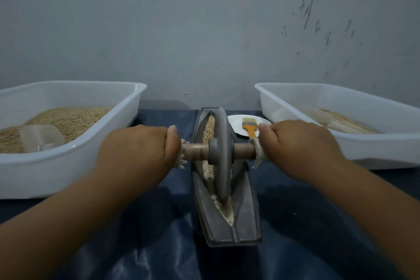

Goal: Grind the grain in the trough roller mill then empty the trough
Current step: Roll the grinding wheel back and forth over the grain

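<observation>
From the head view, the left hand (138, 150) grips the left end of the wooden axle (196, 149), its fingers curled tight around it; the right hand (300, 145) grips the right end the same way. The grey wheel (222, 154) stands upright in the narrow trough (244, 218), mid-desk, with grain (210, 129) ahead of it and paler crushed meal behind. A white tub (68, 166) of grain with a clear scoop (41, 137) sits left, another tub (386, 152) right, a brush (249, 127) on a plate (236, 124) between
</observation>
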Tool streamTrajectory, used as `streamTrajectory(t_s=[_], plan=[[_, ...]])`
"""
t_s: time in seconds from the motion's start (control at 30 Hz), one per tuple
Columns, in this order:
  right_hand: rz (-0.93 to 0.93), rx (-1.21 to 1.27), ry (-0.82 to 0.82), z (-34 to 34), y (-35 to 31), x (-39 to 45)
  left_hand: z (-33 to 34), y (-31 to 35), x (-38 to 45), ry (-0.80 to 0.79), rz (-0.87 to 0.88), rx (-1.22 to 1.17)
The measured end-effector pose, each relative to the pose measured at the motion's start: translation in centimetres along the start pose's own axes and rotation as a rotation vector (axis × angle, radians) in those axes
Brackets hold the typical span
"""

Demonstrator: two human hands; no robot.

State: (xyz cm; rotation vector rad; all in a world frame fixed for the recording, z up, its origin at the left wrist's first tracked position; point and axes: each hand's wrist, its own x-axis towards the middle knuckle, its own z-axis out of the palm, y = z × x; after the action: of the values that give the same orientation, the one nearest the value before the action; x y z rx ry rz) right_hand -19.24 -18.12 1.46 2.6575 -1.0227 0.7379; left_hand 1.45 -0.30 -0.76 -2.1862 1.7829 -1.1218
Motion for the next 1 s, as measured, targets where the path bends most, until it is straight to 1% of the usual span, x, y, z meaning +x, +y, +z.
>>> streamTrajectory(t_s=[0.07,0.13,0.17,0.2,0.23,0.37,0.4,0.43,0.47,0.5,0.53,0.57,0.6,0.63,0.67,0.73,0.77,0.8,0.83,0.87,0.93,1.0], plan=[[0.027,-0.006,0.089,1.8,-0.4,1.8,1.6,0.3,1.6,-0.051,-0.087,0.139],[0.042,0.019,0.127,3.0,-0.7,3.9,2.7,0.3,3.0,-0.038,-0.135,0.228],[0.047,0.032,0.131,3.3,-0.8,4.7,3.1,0.1,3.7,-0.052,-0.16,0.238],[0.045,0.041,0.136,3.5,-0.8,5.4,3.5,-0.2,4.1,-0.039,-0.179,0.192],[0.035,0.047,0.144,3.6,-0.8,5.8,3.9,-0.4,4.5,-0.06,-0.186,0.182],[-0.04,0.005,0.12,2.7,-0.3,3.9,2.8,0.2,2.6,-0.104,-0.122,0.204],[-0.052,-0.012,0.09,2.1,-0.1,3.1,1.7,0.4,1.7,-0.13,-0.122,0.168],[-0.06,-0.024,0.046,1.4,0.2,2.3,0.8,0.6,0.9,-0.116,-0.087,0.11],[-0.061,-0.025,-0.003,0.5,0.5,1.5,-0.1,0.9,0.2,-0.059,-0.093,-0.014],[-0.057,-0.013,-0.05,-0.5,0.7,0.6,-1.1,0.9,-0.4,0.045,-0.133,-0.147],[-0.055,0.007,-0.082,-1.4,1.0,-0.2,-2.0,0.8,-0.8,0.107,-0.279,-0.305],[-0.057,0.029,-0.098,-2.2,1.1,-1.0,-2.8,0.8,-1.1,0.144,-0.372,-0.4],[-0.059,0.047,-0.1,-2.9,1.2,-1.5,-3.2,0.7,-1.3,0.175,-0.401,-0.432],[-0.059,0.057,-0.095,-3.2,1.2,-1.8,-3.6,0.7,-1.5,0.195,-0.372,-0.431],[-0.054,0.054,-0.083,-3.2,1.1,-1.9,-3.7,0.7,-1.6,0.175,-0.298,-0.42],[-0.042,0.003,-0.033,-2.1,0.8,-1.3,-2.8,0.4,-1.4,0.073,-0.06,-0.236],[-0.038,-0.032,-0.004,-1.1,0.6,-0.6,-1.8,0.2,-1.1,0.051,-0.004,-0.117],[-0.026,-0.048,0.022,0.0,0.5,0.4,-0.6,0.1,-0.6,0.006,0.004,-0.054],[-0.005,-0.042,0.047,1.1,0.4,1.4,0.1,0.0,0.3,-0.062,-0.045,-0.022],[0.013,-0.026,0.068,1.9,0.3,2.5,1.1,0.0,1.4,-0.089,-0.09,0.044],[0.013,0.006,0.12,3.2,0.1,4.4,2.5,0.2,3.0,-0.077,-0.188,0.151],[0.012,0.032,0.161,3.7,0.0,5.5,3.2,-0.1,4.0,-0.098,-0.195,0.153]])
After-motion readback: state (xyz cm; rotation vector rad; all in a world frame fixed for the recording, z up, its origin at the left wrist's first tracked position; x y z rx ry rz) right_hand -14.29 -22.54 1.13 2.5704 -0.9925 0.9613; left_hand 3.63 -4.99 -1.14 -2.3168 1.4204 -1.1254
